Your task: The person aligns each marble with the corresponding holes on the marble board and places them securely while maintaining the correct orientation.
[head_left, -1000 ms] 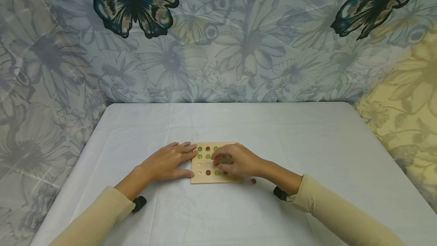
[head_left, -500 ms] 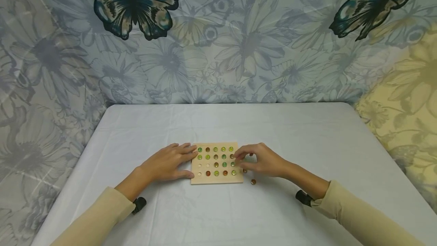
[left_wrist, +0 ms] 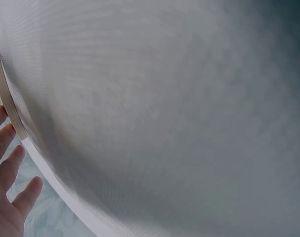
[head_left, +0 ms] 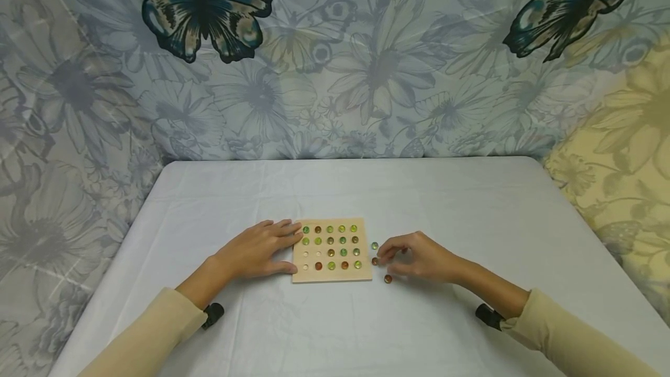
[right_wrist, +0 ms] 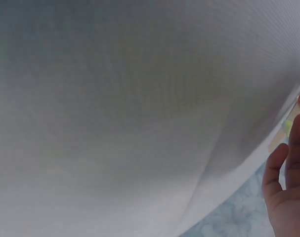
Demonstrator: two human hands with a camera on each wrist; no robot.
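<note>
A light wooden board (head_left: 324, 277) with rows of round hollows lies on the white table. Green, amber and brown glass marbles sit in most hollows; a few at the lower left are bare. My left hand (head_left: 257, 249) rests along the board's left edge, fingers spread and thumb at the lower corner. To the right, my right hand (head_left: 421, 258) hovers with bent, parted fingers beside a brown marble (head_left: 374, 261). A green marble (head_left: 374, 245) lies just behind that one, and another brown marble (head_left: 388, 279) in front. No marble shows clearly between the right fingertips.
The white cloth-covered table (head_left: 293, 191) reaches back to a butterfly-and-flower patterned backdrop (head_left: 335, 86). Both wrists carry small black cameras, the left camera (head_left: 213, 314) and the right camera (head_left: 488, 316).
My right hand has moved off the board to the right, uncovering its marble-filled columns and the loose marbles beside it. The left hand stays in place.
</note>
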